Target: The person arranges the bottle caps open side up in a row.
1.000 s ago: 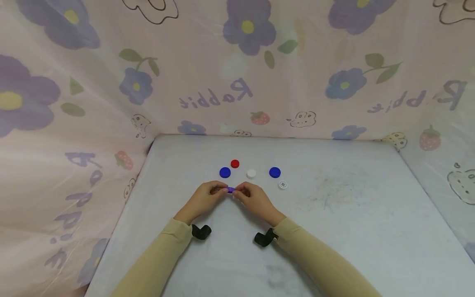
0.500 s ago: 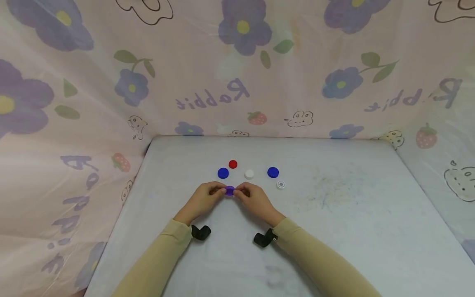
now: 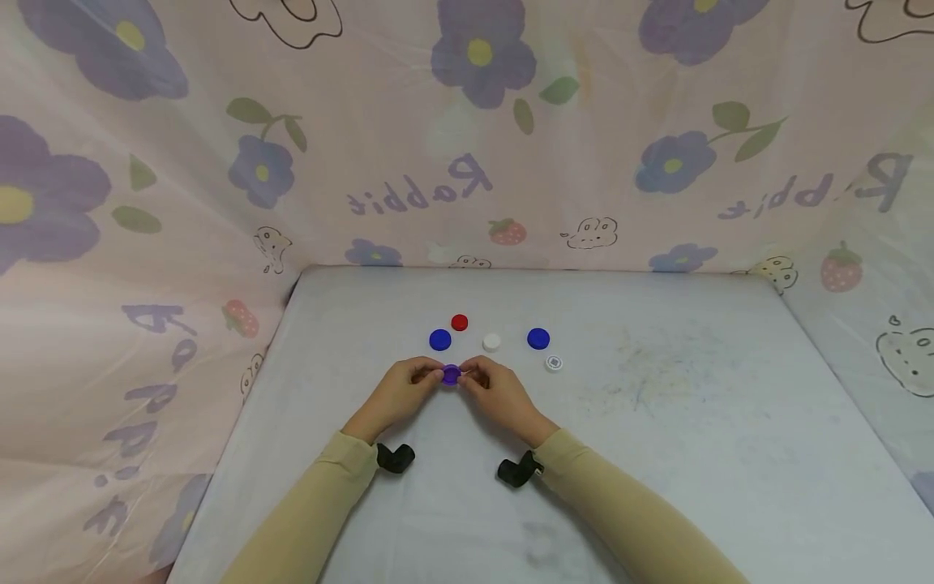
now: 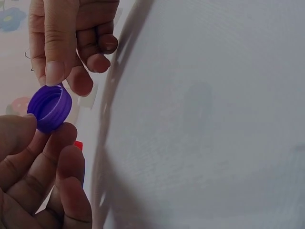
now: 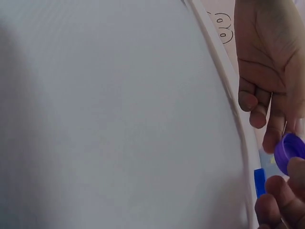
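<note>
A purple bottle cap (image 3: 452, 375) is held between both hands above the table, its hollow inside facing up toward the head camera. My left hand (image 3: 400, 392) pinches its left edge with thumb and fingertips. At the opposite edge, my right hand (image 3: 507, 396) pinches it too. Ridges inside the cap (image 4: 49, 109) show in the left wrist view. Just beyond the hands lie a blue cap (image 3: 440, 340), a red cap (image 3: 460, 323) and a white cap (image 3: 492, 342). Farther right are another blue cap (image 3: 538, 339) and a white cap with a grey mark (image 3: 554, 362).
The light grey table (image 3: 693, 454) has faint stains right of the caps. A flower-printed curtain (image 3: 409, 122) hangs behind it and at both sides. Each wrist wears a black camera mount, the left mount (image 3: 396, 458) and the right mount (image 3: 516, 470).
Between the fingers, the purple bottle cap has turned from nearly edge-on to showing its hollow inside. Both hands stay almost in place; the loose caps lie as before.
</note>
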`<state>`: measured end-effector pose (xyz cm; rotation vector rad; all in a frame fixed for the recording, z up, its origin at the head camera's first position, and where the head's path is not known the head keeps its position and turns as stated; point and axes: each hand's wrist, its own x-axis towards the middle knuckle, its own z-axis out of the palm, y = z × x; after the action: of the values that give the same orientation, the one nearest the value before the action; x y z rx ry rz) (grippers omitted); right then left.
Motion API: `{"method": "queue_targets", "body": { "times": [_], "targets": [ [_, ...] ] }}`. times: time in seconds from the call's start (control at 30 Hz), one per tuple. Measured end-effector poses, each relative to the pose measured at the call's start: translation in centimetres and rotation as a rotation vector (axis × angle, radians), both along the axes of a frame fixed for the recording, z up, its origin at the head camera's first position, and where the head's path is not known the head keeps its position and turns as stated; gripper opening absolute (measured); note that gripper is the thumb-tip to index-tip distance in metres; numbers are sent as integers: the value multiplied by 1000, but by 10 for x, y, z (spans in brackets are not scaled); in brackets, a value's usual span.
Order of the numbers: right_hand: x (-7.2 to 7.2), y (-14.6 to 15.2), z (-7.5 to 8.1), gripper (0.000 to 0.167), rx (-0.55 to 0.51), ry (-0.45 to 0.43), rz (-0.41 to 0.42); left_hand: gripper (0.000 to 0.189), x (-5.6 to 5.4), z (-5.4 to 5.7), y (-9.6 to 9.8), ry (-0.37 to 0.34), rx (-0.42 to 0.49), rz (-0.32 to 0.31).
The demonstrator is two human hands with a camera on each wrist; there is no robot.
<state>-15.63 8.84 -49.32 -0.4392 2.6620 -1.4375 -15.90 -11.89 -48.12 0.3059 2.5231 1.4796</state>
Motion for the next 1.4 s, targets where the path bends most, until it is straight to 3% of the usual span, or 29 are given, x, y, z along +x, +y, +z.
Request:
{"method": "queue_targets", "body": {
  "times": [0.3, 0.73, 1.4],
  "targets": [
    [0, -3, -1, 21, -13, -4, 38, 16, 2, 2, 0, -14, -30, 7],
    [0, -9, -4, 22, 43, -41, 78, 26, 1, 1, -3, -52, -85, -53],
    [0, -15, -3, 16, 230, 33, 99, 21, 1, 3, -8, -22, -188, -116]
  ]
}}
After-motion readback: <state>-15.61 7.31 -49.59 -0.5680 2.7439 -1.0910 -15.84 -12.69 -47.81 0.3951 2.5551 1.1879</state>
